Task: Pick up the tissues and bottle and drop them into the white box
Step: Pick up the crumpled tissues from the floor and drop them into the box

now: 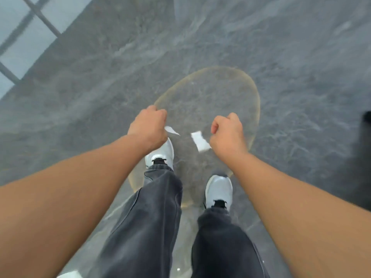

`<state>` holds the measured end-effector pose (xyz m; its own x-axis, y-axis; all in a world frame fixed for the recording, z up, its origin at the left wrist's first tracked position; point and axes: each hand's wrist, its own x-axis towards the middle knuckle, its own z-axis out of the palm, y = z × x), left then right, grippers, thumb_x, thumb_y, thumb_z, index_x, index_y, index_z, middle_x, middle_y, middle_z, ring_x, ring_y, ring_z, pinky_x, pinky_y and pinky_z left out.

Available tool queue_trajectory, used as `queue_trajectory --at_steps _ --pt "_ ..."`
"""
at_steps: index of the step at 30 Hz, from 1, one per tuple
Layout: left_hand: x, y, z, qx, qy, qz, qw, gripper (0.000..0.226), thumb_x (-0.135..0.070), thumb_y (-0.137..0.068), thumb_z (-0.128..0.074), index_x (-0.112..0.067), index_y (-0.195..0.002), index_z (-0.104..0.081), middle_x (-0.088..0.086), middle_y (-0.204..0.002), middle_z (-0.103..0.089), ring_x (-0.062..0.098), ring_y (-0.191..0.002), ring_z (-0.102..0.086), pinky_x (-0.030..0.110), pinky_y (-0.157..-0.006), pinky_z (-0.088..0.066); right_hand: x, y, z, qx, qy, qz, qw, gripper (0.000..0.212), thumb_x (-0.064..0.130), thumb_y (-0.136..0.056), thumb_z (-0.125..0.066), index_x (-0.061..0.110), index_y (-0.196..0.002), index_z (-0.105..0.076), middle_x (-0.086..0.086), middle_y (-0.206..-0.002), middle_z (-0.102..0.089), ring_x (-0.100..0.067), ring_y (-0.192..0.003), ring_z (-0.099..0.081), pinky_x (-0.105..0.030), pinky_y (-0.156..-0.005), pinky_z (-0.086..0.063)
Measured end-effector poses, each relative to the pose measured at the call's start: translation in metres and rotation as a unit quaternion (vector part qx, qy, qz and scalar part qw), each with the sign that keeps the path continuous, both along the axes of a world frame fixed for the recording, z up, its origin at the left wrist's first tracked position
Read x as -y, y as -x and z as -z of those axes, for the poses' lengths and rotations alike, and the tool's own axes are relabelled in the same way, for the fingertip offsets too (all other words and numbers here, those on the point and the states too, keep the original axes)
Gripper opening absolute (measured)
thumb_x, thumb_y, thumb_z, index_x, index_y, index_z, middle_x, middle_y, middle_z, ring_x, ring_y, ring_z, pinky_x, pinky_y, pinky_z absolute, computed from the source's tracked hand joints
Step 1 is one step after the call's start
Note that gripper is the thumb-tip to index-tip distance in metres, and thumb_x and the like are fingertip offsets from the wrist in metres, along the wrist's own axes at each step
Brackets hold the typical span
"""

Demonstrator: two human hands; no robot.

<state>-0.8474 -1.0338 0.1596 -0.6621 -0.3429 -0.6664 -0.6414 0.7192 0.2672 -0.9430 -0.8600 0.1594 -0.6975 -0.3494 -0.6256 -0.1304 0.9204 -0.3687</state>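
I look straight down at a grey marbled floor. My left hand [149, 128] is closed in a fist, and a small white tissue [171, 130] sticks out from its right side. My right hand [227, 135] is also clenched. A second white tissue [199, 141] shows at its left edge and seems to be held in it. Both hands hang above my feet in white shoes [218, 190]. The view is blurred. No bottle and no white box are in view.
A yellowish oval outline [257, 101] marks the floor under my hands and feet. A light panel with dark bars [24, 37] lies at the upper left. A dark object [364, 157] stands at the right edge. Something white [69, 274] peeks in at the bottom edge.
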Motion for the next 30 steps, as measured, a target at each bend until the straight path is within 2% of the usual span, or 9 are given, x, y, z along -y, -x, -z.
queue_trajectory --at_steps 4,6,9,11,14,16,19,24,30 --pt "-0.044 0.01 -0.121 0.003 -0.053 -0.058 0.997 0.013 0.0 -0.068 -0.045 -0.011 -0.072 -0.047 0.014 -0.091 -0.051 0.034 -0.086 -0.05 0.034 -0.065 -0.037 -0.02 0.005 -0.115 0.037 0.004 0.019 0.999 0.022 -0.003 -0.07 -0.057 0.012 -0.084 -0.064 -0.009 -0.1 -0.039 -0.026 -0.078 -0.046 -0.025 -0.071 -0.04" --pt "-0.065 0.013 -0.185 0.005 -0.072 -0.053 0.996 0.012 0.001 -0.067 -0.045 -0.011 -0.07 -0.047 0.015 -0.09 -0.053 0.035 -0.082 -0.051 0.031 -0.062 -0.034 -0.035 0.007 -0.176 0.049 0.009 0.044 0.998 0.022 -0.002 -0.071 -0.06 0.011 -0.087 -0.066 -0.012 -0.105 -0.046 -0.027 -0.084 -0.051 -0.024 -0.073 -0.04" --pt "-0.092 0.013 -0.277 -0.004 -0.086 -0.015 0.996 0.01 -0.001 -0.069 -0.046 -0.008 -0.073 -0.051 0.017 -0.09 -0.056 0.035 -0.082 -0.052 0.032 -0.062 -0.033 -0.061 0.002 -0.268 0.053 -0.005 0.085 0.995 0.022 0.002 -0.072 -0.063 0.013 -0.09 -0.068 -0.016 -0.11 -0.059 -0.027 -0.099 -0.056 -0.023 -0.078 -0.04" --pt "-0.105 0.014 -0.33 -0.019 -0.087 0.013 0.996 0.011 -0.002 -0.07 -0.047 -0.01 -0.074 -0.052 0.016 -0.09 -0.056 0.032 -0.081 -0.048 0.032 -0.063 -0.032 -0.08 -0.009 -0.323 0.053 -0.008 0.121 0.991 0.022 0.001 -0.073 -0.061 0.012 -0.091 -0.068 -0.016 -0.111 -0.057 -0.028 -0.101 -0.055 -0.022 -0.077 -0.039" --pt "-0.118 0.011 -0.397 -0.034 -0.076 0.075 0.994 0.011 -0.003 -0.07 -0.046 -0.01 -0.074 -0.053 0.016 -0.091 -0.057 0.034 -0.081 -0.052 0.034 -0.064 -0.039 -0.108 -0.034 -0.394 0.044 -0.03 0.151 0.987 0.024 -0.002 -0.075 -0.058 0.009 -0.094 -0.067 -0.019 -0.115 -0.054 -0.033 -0.104 -0.055 -0.026 -0.084 -0.042" --pt "-0.123 0.011 -0.432 -0.036 -0.06 0.132 0.989 0.01 -0.005 -0.073 -0.045 -0.01 -0.076 -0.054 0.016 -0.093 -0.058 0.035 -0.082 -0.054 0.036 -0.067 -0.044 -0.125 -0.054 -0.434 0.035 -0.049 0.175 0.983 0.024 0.0 -0.077 -0.06 0.008 -0.098 -0.067 -0.02 -0.118 -0.051 -0.036 -0.106 -0.054 -0.03 -0.089 -0.044" --pt "-0.128 0.012 -0.476 -0.046 -0.023 0.221 0.974 0.01 -0.007 -0.073 -0.047 -0.011 -0.079 -0.055 0.015 -0.096 -0.057 0.037 -0.086 -0.055 0.04 -0.071 -0.047 -0.146 -0.093 -0.486 0.02 -0.069 0.228 0.971 0.021 0.0 -0.079 -0.057 0.007 -0.098 -0.065 -0.018 -0.119 -0.049 -0.036 -0.108 -0.052 -0.034 -0.088 -0.045" --pt "-0.172 0.021 -0.538 -0.094 0.014 0.386 0.918 0.018 -0.007 -0.069 -0.047 -0.011 -0.084 -0.056 0.013 -0.097 -0.055 0.037 -0.09 -0.054 0.043 -0.074 -0.051 -0.181 -0.157 -0.555 -0.029 -0.086 0.32 0.943 0.02 0.002 -0.079 -0.055 0.013 -0.093 -0.065 -0.013 -0.109 -0.053 -0.032 -0.096 -0.053 -0.03 -0.072 -0.04" --pt "-0.302 -0.018 -0.582 -0.114 0.001 0.582 0.805 0.021 -0.009 -0.069 -0.05 -0.013 -0.087 -0.059 0.009 -0.097 -0.053 0.035 -0.09 -0.054 0.042 -0.073 -0.05 -0.254 -0.243 -0.597 -0.07 -0.105 0.419 0.899 0.023 0.004 -0.084 -0.049 0.007 -0.099 -0.066 -0.015 -0.111 -0.06 -0.035 -0.105 -0.052 -0.038 -0.089 -0.045"
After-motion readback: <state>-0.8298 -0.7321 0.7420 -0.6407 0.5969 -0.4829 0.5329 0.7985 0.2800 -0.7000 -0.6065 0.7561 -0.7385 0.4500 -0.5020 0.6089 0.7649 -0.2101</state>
